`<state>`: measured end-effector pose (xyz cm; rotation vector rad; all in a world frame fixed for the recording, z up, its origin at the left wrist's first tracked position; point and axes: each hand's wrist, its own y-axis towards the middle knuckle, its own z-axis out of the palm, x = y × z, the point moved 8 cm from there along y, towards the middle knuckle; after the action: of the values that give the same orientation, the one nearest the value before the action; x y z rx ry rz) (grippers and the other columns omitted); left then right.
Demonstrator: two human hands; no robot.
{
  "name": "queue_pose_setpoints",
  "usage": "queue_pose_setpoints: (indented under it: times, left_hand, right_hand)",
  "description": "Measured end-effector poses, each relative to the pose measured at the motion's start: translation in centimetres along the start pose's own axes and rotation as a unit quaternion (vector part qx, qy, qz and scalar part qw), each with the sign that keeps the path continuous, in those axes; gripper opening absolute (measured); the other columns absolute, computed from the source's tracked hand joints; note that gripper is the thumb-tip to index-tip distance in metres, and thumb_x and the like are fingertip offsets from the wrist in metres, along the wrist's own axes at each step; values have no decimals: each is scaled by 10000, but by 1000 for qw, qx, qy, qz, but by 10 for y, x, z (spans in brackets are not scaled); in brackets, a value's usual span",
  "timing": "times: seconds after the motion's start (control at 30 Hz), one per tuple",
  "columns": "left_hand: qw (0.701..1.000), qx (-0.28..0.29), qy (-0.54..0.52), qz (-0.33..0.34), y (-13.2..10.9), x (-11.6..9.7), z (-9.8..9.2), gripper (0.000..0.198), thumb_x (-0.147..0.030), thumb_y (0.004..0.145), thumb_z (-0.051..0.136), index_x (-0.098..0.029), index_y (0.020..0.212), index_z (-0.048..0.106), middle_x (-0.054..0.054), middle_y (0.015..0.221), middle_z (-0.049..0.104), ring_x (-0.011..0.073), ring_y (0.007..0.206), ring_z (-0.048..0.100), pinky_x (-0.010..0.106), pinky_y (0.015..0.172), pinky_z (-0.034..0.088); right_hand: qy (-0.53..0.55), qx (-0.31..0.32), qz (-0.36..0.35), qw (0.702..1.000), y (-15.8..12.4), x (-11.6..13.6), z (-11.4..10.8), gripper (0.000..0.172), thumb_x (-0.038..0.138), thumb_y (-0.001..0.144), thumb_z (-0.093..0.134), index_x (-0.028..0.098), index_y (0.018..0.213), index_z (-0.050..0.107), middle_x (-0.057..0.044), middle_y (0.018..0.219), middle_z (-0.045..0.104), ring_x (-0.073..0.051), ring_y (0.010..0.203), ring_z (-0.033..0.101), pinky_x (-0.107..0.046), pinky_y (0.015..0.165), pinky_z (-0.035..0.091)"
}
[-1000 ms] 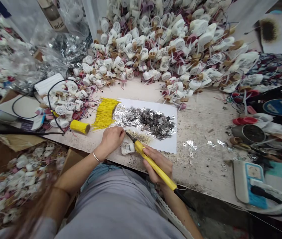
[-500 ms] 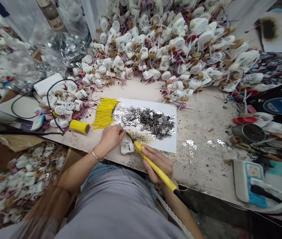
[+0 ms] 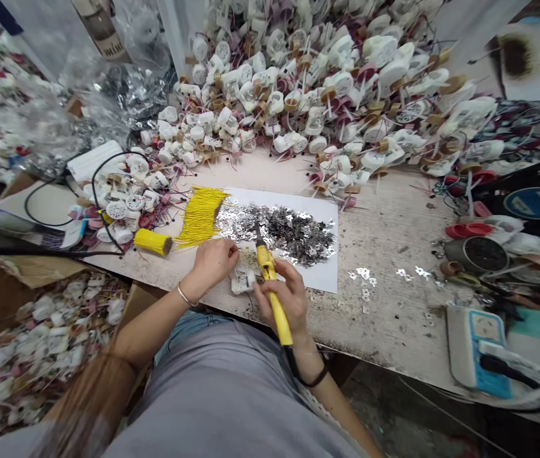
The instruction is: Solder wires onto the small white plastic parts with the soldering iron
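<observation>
We watched a yellow-handled soldering iron angle over silver metal terminals on white paper, where a slip could scatter them, the right hand closed around it, the left hand curled narrow beside a small white plastic housing on the bench.

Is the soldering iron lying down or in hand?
In hand: the right hand grips the yellow soldering iron, tip over the white paper.
</observation>
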<state>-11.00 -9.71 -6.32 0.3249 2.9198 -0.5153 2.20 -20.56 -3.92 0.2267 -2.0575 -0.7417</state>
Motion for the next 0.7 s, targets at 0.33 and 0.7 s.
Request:
queue_pose_setpoints:
  times: [0.33, 0.7]
  left_hand:
    - [997, -23, -28, 75, 3, -4, -5, 265, -265, 922, 458, -152, 881, 694, 88, 871, 694, 206, 817, 609, 294, 725, 411]
    - [979, -92, 69, 166, 32, 1, -12, 156, -196, 899, 506, -152, 879, 654, 101, 910, 652, 259, 940, 536, 389, 839, 361]
  right_hand:
    - [-51, -15, 5, 999, -5, -3, -16, 183, 85, 757, 670, 197, 838, 550, -84, 1192, 471, -192, 1071, 594, -262, 726, 622]
    - [-95, -133, 78, 983, -11, -28, -65, 142, 88, 744, 675, 201, 725, 592, -37, 1080, 561, -173, 980, 624, -329, 766, 604]
